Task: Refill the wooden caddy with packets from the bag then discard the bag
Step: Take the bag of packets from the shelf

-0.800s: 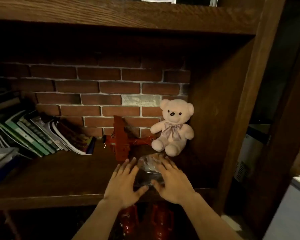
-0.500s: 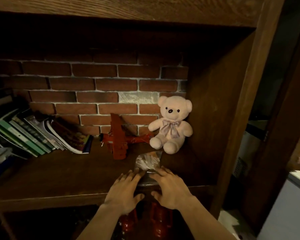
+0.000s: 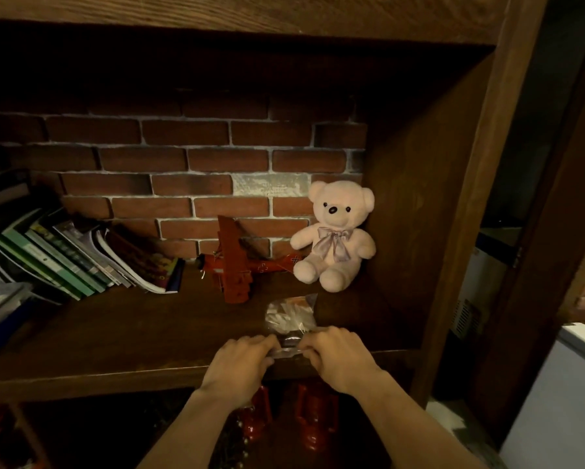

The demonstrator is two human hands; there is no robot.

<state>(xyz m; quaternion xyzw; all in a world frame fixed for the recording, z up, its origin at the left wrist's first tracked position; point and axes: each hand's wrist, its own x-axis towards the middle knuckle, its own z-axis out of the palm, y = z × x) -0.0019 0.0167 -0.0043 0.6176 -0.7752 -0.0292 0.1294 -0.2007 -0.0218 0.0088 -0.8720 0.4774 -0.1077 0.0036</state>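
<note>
A clear plastic bag [image 3: 289, 314] with pale packets inside lies on the dark wooden shelf [image 3: 115, 340], near its front edge. My left hand [image 3: 240, 363] pinches the bag's near edge from the left, fingers curled. My right hand [image 3: 338, 357] grips the same edge from the right. Between the two hands a thin strip of the bag's rim shows. No wooden caddy is in view.
A pink teddy bear [image 3: 335, 235] sits at the back right against the shelf's side wall. A red toy biplane [image 3: 237, 265] stands just behind the bag. Leaning books [image 3: 64, 255] fill the left. Red objects [image 3: 304, 424] sit on the level below.
Both hands slid back from flat on top of the bag to its near edge and curled shut on it. More of the bag now shows.
</note>
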